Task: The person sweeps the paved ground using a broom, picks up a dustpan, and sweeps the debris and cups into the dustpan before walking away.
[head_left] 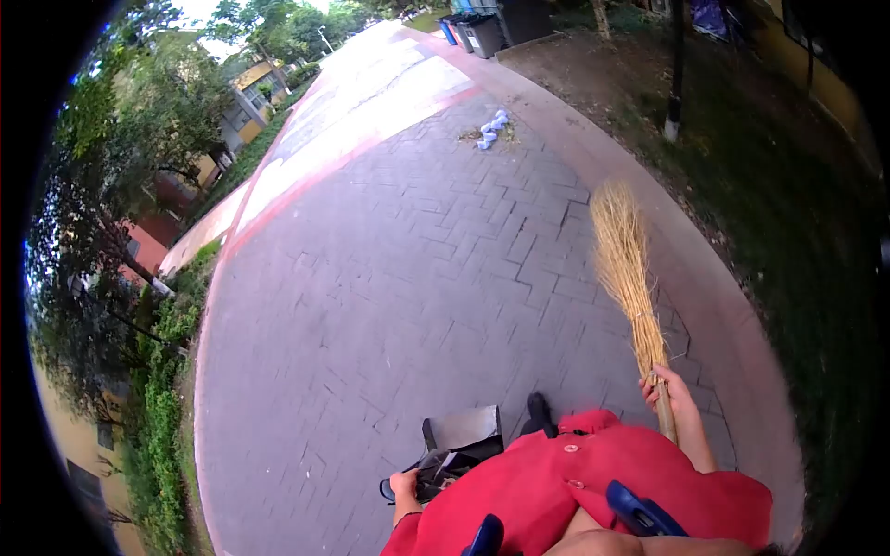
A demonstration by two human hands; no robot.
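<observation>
My right hand (675, 394) is wrapped round the handle of a straw broom (626, 255), its yellow bristles fanned out ahead above the paving. Low in the view, my left hand (404, 483) grips a black dustpan (459, 445) with a grey front plate, held beside my red top. What lies inside the dustpan is too dark to make out. Farther ahead on the bricks, pale blue-white crumpled litter (493, 130) lies among dry leaf debris (475, 136), apart from the broom.
Grey brick paving (371, 278) stretches ahead, edged on the right by a reddish kerb strip (691, 259). Several wheeled bins (477, 35) stand far ahead. A tree trunk (676, 74) rises from the soil on the right; green hedges (171, 324) line the left side.
</observation>
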